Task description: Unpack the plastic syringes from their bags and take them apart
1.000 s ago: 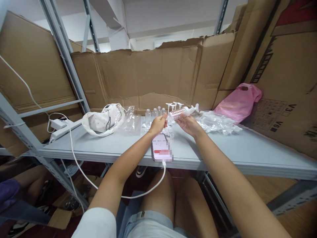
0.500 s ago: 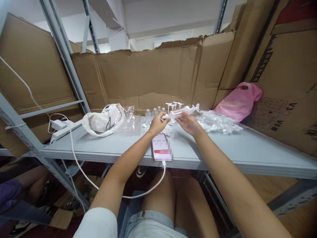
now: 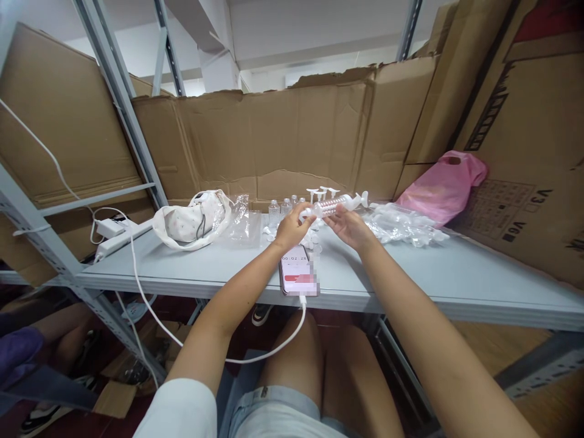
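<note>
Above the shelf I hold a clear plastic syringe [image 3: 332, 205] with reddish scale marks, lying almost level, its white plunger end pointing right. My right hand [image 3: 347, 226] is closed around its barrel from below. At the left end, the fingers of my left hand [image 3: 293, 226] pinch the white tip; whether a separate cap is there I cannot tell. Behind my hands stand several clear bottles [image 3: 274, 212] and several white T-shaped plungers [image 3: 312, 194]. Small white caps [image 3: 314, 241] lie scattered beneath my hands. A phone [image 3: 296, 277] showing a timer lies in front, with a cable plugged in.
Clear plastic bags [image 3: 404, 225] and a pink bag [image 3: 444, 188] lie to the right, beside a large carton [image 3: 529, 158]. On the left are a white cloth pouch [image 3: 191, 220], a flat clear bag [image 3: 241, 230] and a power strip [image 3: 121, 240]. A cardboard wall [image 3: 274, 140] closes the back.
My left fingers have shifted slightly on the syringe's white tip and cover more of it. The syringe and my right hand stay nearly in place; the view has moved a little.
</note>
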{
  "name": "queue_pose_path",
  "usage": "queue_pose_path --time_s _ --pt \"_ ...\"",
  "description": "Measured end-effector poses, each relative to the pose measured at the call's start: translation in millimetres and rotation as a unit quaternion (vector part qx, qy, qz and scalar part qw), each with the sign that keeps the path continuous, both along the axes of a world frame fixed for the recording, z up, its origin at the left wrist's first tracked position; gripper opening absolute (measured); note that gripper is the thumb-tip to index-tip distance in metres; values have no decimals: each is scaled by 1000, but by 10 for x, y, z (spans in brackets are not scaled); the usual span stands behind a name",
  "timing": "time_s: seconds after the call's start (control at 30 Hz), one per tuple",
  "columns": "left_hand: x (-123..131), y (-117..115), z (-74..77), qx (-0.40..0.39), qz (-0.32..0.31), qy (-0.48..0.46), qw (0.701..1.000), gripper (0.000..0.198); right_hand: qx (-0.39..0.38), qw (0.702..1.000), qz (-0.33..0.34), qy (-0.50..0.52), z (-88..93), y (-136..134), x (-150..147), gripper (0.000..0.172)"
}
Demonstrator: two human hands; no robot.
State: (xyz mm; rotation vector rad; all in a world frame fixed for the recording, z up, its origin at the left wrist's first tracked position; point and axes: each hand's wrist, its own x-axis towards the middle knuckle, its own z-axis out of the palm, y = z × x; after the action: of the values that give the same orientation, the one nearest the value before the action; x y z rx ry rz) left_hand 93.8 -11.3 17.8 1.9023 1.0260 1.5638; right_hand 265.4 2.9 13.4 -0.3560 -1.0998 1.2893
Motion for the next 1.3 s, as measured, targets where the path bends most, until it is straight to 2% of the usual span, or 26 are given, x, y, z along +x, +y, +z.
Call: queue_pose_path --time_s 0.1,0.23,0.47,0.53,0.67,0.77,0.87,1.0,1.13,1.3 --pt "14 41 -4 60 12 42 997 23 -2 1000 -14 -7 -6 7 -5 29" --pt "10 86 -26 25 -3 48 999 17 -7 1000 -18 -13 -22 19 -6 27" --pt "57 87 -67 -14 -12 14 1000 19 -2 1000 -11 -9 -22 16 0 29" --pt "63 113 -71 -32 -22 5 999 27 -6 1000 -14 -19 -18 8 0 28" --pt "28 164 -58 -109 -84 -6 991 50 -8 999 -14 -33 -15 -10 -4 28" --pt "5 159 -33 -162 -101 -2 982 58 -5 999 -9 -35 -17 -22 -10 29" --pt "23 120 0 -165 -85 -23 982 50 -6 999 -20 -39 -21 -23 -13 29" --pt "61 79 26 -115 -83 -65 988 23 -11 999 -36 -37 -28 -2 -1 29" --pt "60 77 16 -72 -85 -59 992 18 -8 999 -38 -28 -40 23 14 29" --pt "41 66 20 -95 -75 -50 991 13 -12 999 -43 -30 -49 31 17 29"
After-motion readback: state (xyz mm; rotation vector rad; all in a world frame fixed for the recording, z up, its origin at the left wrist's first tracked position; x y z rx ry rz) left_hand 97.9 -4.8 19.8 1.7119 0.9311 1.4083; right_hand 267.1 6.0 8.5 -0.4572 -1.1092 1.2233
